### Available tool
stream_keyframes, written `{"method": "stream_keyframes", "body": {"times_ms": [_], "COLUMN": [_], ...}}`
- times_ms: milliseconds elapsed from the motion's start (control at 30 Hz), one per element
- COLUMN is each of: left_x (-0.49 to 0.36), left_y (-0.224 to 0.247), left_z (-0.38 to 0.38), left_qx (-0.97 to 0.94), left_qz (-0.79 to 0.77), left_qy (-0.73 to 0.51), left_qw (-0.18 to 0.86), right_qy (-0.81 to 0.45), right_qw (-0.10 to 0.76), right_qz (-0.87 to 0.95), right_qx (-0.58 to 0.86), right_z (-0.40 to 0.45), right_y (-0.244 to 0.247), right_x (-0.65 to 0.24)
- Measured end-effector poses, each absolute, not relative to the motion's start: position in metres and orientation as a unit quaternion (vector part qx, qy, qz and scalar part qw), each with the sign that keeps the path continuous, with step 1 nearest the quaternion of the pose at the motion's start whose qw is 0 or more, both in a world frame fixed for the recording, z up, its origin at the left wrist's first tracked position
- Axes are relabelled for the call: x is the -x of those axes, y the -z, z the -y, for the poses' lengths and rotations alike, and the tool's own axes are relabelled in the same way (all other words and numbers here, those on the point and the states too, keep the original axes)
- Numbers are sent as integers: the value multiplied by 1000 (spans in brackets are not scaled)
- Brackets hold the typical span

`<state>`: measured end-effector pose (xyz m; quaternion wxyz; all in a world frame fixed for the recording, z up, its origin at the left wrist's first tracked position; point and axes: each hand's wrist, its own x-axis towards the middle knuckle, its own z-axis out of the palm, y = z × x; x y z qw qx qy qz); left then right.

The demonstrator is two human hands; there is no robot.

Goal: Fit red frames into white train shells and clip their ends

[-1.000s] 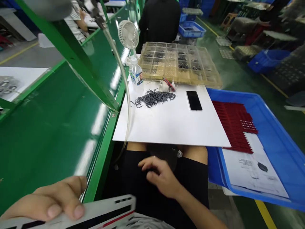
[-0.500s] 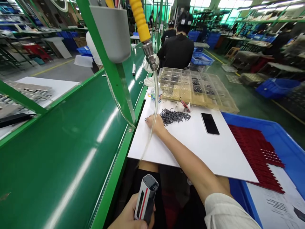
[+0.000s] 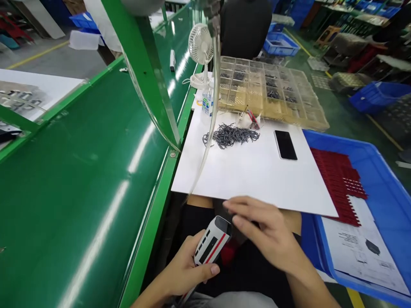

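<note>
My left hand [image 3: 189, 265] is closed around a toy train car [image 3: 210, 244], white with black windows, a red stripe and a dark end. It holds the car tilted above my lap, dark end up. My right hand [image 3: 269, 233] is beside that dark end, fingers curved and drawn toward the thumb. Whatever lies between those fingertips is too hidden to make out. On the white board [image 3: 244, 179] ahead lies a pile of small dark curved parts [image 3: 231, 136].
A clear hose [image 3: 205, 158] hangs over the board's left side. Beyond the pile are a bottle [image 3: 207, 100], a fan [image 3: 201, 45] and a compartment tray [image 3: 257, 102]. A phone [image 3: 285, 145] lies right. A blue bin [image 3: 379, 158] holds red pieces. The green conveyor [image 3: 96, 184] runs left.
My right hand has come back from the dark parts to beside the train car. My left hand has raised and tilted the car. The view has dipped downward.
</note>
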<state>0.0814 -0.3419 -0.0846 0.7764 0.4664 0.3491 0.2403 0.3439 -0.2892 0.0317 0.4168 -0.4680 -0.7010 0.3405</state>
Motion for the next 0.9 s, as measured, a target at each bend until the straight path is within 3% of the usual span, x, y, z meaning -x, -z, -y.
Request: {"method": "stream_keyframes", "body": {"times_ms": [300, 600, 900], "left_x": [-99, -110, -119], "left_y": [47, 35, 20], "left_z": [347, 361, 374], "left_qx": [-634, -647, -684], "left_qz": [-365, -315, -286], "left_qy": [-221, -182, -102], "left_qw": [645, 671, 663], "right_qy": [-322, -88, -50], "right_qw": [397, 336, 322], "right_qz": [701, 825, 850], "right_qx": [497, 446, 413], "right_z": [356, 394, 425], "right_y": [-39, -44, -34], "right_x": [-340, -359, -382]}}
